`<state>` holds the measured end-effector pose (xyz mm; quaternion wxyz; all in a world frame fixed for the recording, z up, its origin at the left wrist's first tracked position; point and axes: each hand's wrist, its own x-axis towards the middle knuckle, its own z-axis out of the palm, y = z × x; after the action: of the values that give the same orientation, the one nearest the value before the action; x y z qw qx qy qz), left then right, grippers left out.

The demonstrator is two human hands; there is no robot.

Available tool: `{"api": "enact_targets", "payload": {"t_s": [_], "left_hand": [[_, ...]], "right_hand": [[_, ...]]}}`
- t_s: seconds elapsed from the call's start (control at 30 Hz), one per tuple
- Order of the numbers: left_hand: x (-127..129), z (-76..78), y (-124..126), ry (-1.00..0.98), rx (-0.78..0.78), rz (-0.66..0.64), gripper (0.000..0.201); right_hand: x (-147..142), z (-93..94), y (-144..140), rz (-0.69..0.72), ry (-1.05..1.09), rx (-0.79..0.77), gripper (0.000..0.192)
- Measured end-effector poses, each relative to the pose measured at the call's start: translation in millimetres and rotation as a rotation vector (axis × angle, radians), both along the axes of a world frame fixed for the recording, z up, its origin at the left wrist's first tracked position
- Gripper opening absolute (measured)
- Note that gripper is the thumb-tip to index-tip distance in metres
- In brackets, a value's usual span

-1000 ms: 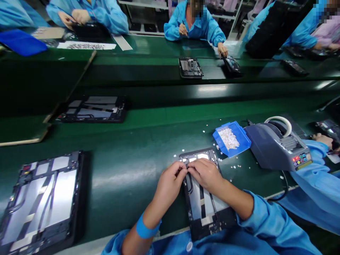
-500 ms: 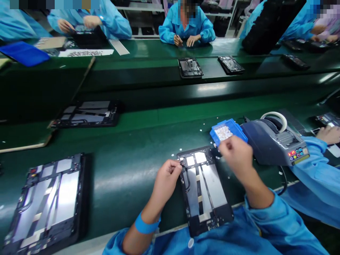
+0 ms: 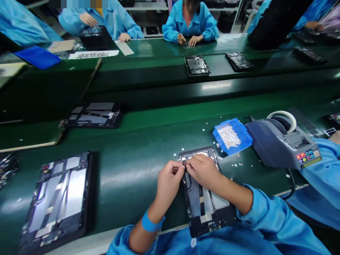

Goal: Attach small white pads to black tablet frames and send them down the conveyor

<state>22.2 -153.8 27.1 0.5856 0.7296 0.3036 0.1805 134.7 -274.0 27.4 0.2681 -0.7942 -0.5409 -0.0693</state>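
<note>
Tablet frame (image 3: 205, 198): flat on the green worktop (image 3: 132, 170), lengthwise toward the person.
Left hand (image 3: 168, 180): at the frame's top-left corner, fingers pinched on something too small to make out.
Right hand (image 3: 203, 170): meeting it there, fingertips pressed together.
Blue tray (image 3: 232, 136): just beyond the frame's top-right corner.
Advice: brace the frame, press squarely.

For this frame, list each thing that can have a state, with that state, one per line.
Left hand: fingertips pinched at the tablet's upper left corner.
Right hand: fingers meeting the left hand's there.
Opened tablet: back off, flat on the belt.
Blue tray: open, holding small white pieces.
Tape dispenser: lights lit, roll loaded.
</note>
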Motion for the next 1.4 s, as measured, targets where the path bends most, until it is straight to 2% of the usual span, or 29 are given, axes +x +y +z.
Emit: {"api": "enact_targets", "payload": {"t_s": [0.2, 0.37, 0.53, 0.63, 0.7, 0.77, 0.83, 0.87, 0.9, 1.0, 1.07, 1.13, 1.23, 1.3, 1.4], "left_hand": [[-4, -2.2, -1, 0.009, 0.209, -0.017, 0.011], [-5, -3.8, -2, 0.004, 0.274, 0.003, 0.009], [-4, -0.9, -2, -0.01, 0.241, -0.02, 0.01], [-2, -0.3, 0, 0.013, 0.133, -0.007, 0.013], [0, -0.7, 0, 0.012, 0.044, 0.012, 0.016], [1, -0.8, 1, -0.007, -0.029, 0.02, 0.018], [1, 0.5, 2, -0.013, -0.062, 0.003, 0.019], [0, 1.7, 3, -0.008, -0.057, -0.016, 0.02], [-2, 3.2, 6, 0.0, -0.036, -0.033, 0.021], [-12, 8.2, 17, 0.03, 0.149, -0.024, 0.023], [-19, 10.1, 26, 0.056, 0.353, -0.019, 0.021], [-23, 10.0, 33, 0.052, 0.565, -0.083, 0.019], [-23, 6.3, 35, -0.013, 0.806, -0.224, 0.021], [-22, 2.7, 34, -0.041, 0.903, -0.266, 0.023], [-22, -1.4, 32, -0.026, 0.982, -0.267, 0.023]], "right_hand": [[-3, -0.3, 2, -0.102, 0.014, 0.037, 0.018], [1, 1.5, 4, -0.053, 0.172, 0.029, 0.018], [-1, -0.7, 11, -0.079, 0.096, 0.005, 0.015], [14, 11.8, -1, -0.108, 0.044, 0.051, 0.016], [38, 28.6, -23, -0.192, 0.041, 0.119, 0.016], [67, 47.5, -52, -0.373, 0.034, 0.142, 0.015], [89, 62.8, -76, -0.607, 0.019, 0.048, 0.025], [94, 67.8, -82, -0.649, 0.036, -0.005, 0.028], [93, 70.8, -85, -0.623, 0.076, -0.048, 0.027], [67, 70.1, -66, -0.298, 0.275, -0.13, 0.017], [44, 65.6, -40, -0.164, 0.384, -0.194, 0.018], [29, 60.6, -12, -0.142, 0.447, -0.273, 0.02], [26, 53.7, 18, -0.15, 0.446, -0.375, 0.026], [29, 49.9, 28, -0.165, 0.41, -0.419, 0.028], [32, 45.9, 26, -0.194, 0.437, -0.406, 0.024]]}}
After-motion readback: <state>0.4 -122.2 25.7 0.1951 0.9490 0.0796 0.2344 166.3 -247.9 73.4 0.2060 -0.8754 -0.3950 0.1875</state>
